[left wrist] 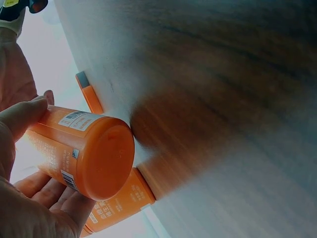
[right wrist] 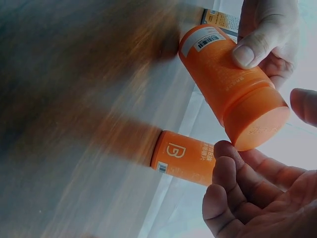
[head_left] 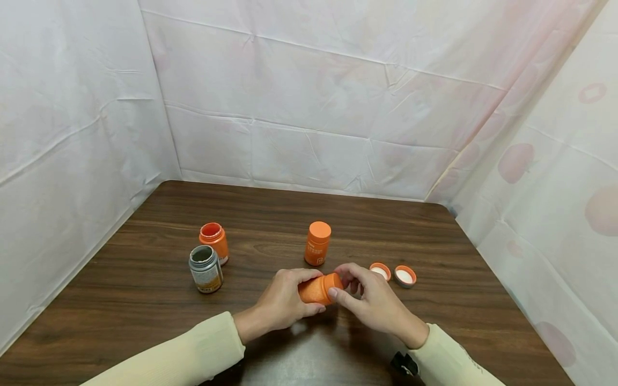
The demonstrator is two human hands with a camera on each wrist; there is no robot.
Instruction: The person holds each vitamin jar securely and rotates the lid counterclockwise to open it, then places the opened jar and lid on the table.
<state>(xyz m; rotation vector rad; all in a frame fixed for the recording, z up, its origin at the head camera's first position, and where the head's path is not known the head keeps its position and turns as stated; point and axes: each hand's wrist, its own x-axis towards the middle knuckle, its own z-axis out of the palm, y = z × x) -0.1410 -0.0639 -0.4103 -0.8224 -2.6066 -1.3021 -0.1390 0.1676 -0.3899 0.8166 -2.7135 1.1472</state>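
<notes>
My left hand (head_left: 285, 300) grips an orange screw-cap bottle (left wrist: 94, 148) around its body, thumb on one side and fingers on the other. The bottle is tilted over the table, its orange cap (right wrist: 257, 119) pointing toward my right hand (head_left: 374, 297). In the right wrist view the right fingertips (right wrist: 225, 151) are at the cap's lower edge, while the thumb stands a little off it. Just beyond the hands a second orange bottle (head_left: 317, 244) stands upright with its cap on.
At the left stand an uncapped orange bottle (head_left: 219, 245) and an uncapped grey bottle (head_left: 206, 273). Two loose caps, one orange (head_left: 380, 266) and one grey and orange (head_left: 404, 276), lie insides up to the right. Pale sheeting (head_left: 309, 145) surrounds the wooden table (head_left: 434, 236).
</notes>
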